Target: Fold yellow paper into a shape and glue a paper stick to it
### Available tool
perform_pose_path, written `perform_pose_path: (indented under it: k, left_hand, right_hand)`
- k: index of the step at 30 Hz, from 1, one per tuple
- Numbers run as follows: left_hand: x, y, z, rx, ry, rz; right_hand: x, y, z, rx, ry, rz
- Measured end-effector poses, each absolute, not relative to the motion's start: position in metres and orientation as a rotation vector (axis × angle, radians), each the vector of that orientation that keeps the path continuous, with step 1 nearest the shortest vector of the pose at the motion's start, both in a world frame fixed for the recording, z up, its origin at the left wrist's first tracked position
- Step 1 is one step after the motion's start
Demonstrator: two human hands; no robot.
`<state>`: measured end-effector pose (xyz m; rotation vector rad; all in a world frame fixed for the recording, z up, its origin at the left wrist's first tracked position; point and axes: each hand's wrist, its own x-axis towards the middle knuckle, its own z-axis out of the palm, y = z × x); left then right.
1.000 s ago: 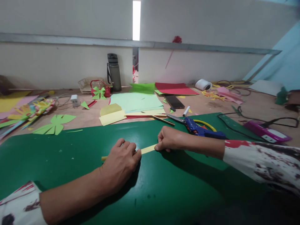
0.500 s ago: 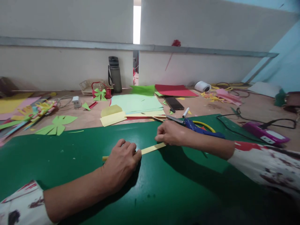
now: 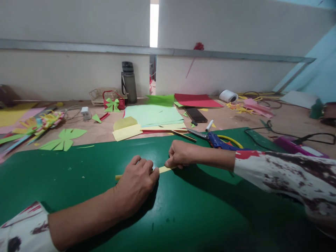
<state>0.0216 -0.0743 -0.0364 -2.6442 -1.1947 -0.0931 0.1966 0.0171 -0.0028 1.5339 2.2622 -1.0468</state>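
Observation:
A narrow yellow paper strip lies on the green mat between my two hands. My left hand is closed over its left part, fingers curled and pressed down. A yellow end pokes out beyond that hand; whether it belongs to the same strip is hidden. My right hand, curled with the thumb low, grips the strip's right part just a short gap away. Beyond the right hand lie a dark pencil, scissors and a blue-handled tool.
Pale green sheets and yellow paper pieces lie behind the mat. A phone and a grey bottle are farther back. Green paper cutouts sit left; a purple device with a black cable sits right.
My right hand has slid left along the yellow strip, closer to my left hand, so less of the strip shows. The pencil is now uncovered. My left hand has stayed in place.

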Motion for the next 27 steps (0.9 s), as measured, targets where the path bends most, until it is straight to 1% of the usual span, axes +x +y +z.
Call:
perform_pose_path:
  k: [6,10,12,16,18,22,27]
  left_hand:
    - [0.021,-0.075,-0.039,-2.631,-1.191,-0.109]
    - [0.02,-0.075,-0.04,-2.634,-1.195,-0.126]
    - [0.019,-0.074,-0.041,-2.64,-1.206,-0.149]
    - [0.018,-0.072,-0.044,-2.675,-1.24,-0.245]
    - [0.018,-0.072,-0.046,-2.676,-1.237,-0.302]
    - [0.018,-0.073,-0.049,-2.618,-1.17,-0.375]
    - [0.018,-0.075,-0.047,-2.567,-1.033,-0.464]
  right_hand:
    - [0.22,0.019,-0.004,1.635,2.197,-1.035]
    - [0.237,0.022,-0.002,1.678,2.196,-0.944]
    - [0.244,0.021,0.002,1.694,2.235,-0.828]
    - [0.246,0.006,0.011,1.713,2.484,-0.448]
    - [0.239,-0.006,0.01,1.622,2.639,-0.357]
    - [0.221,-0.022,-0.003,1.324,2.887,-0.408]
    - [0.212,-0.024,-0.023,1.165,3.08,-0.447]
